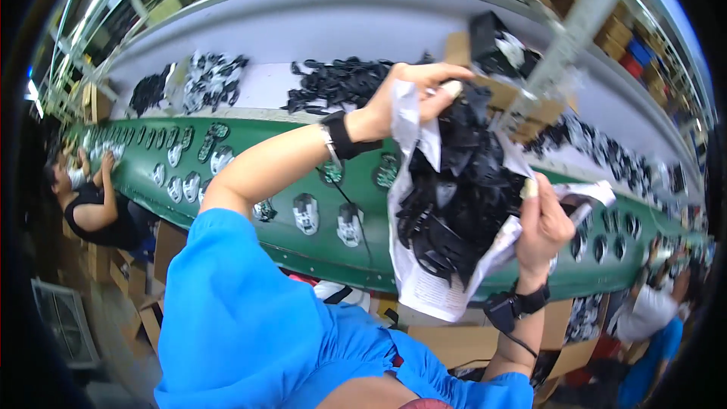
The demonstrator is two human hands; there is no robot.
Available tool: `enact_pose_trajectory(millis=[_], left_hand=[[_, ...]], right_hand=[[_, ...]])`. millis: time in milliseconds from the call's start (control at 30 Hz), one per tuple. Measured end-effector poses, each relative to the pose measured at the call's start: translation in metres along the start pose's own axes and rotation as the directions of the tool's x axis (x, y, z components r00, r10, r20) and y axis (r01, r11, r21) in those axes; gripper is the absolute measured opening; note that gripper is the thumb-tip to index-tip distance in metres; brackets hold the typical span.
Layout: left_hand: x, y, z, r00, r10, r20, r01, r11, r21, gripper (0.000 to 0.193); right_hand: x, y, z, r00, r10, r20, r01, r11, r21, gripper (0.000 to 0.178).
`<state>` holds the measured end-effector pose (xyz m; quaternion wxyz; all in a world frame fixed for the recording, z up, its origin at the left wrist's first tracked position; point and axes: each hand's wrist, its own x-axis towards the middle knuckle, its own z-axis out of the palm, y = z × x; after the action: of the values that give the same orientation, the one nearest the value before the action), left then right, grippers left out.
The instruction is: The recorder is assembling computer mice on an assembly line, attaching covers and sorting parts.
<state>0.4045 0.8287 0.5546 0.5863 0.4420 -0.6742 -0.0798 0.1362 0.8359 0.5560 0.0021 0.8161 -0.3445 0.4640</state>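
Both my hands hold up a torn-open white bag (435, 295), printed on its lower part and full of black plastic parts (454, 189). My left hand (413, 102) pinches the upper left edge, thumb against the fingers. On the right side, my right hand (544, 220) grips the other edge, its thumb near the black parts. The bag hangs above a green conveyor belt (326, 254) and hides part of it. Left of the bag, grey-and-white mouse-shaped housings (306, 213) lie on the belt.
A heap of black parts (333, 83) lies on the ledge behind the belt. A metal post (564, 38) rises at the right, beside a black bin (496, 45). Cardboard boxes (454, 344) stand below the belt. One person (102, 204) works at far left, others at far right.
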Motion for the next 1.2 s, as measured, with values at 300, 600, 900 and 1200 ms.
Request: enact_pose_trajectory(millis=[300,600,900,1200], left_hand=[[0.007,-0.212,-0.181,0.861,-0.443,-0.250,0.495,0.844,0.208,0.027],[-0.011,-0.381,-0.295,0.836,-0.461,-0.297,0.543,0.768,0.338,0.028],[0.002,-0.477,-0.358,0.719,-0.316,-0.619,0.633,0.664,0.397,0.024],[-0.064,-0.505,-0.392,0.529,-0.334,-0.780,0.801,0.502,0.327,0.026]], right_hand=[[0.121,0.011,0.339,0.943,0.038,0.332,-0.200,0.860,0.469,0.017],[0.156,0.009,0.564,0.820,0.006,0.572,-0.370,0.768,0.523,0.024],[0.213,0.000,0.580,0.866,0.081,0.493,-0.342,0.815,0.467,0.043],[0.166,-0.005,0.531,0.526,-0.601,0.602,0.332,0.796,0.505,0.045]])
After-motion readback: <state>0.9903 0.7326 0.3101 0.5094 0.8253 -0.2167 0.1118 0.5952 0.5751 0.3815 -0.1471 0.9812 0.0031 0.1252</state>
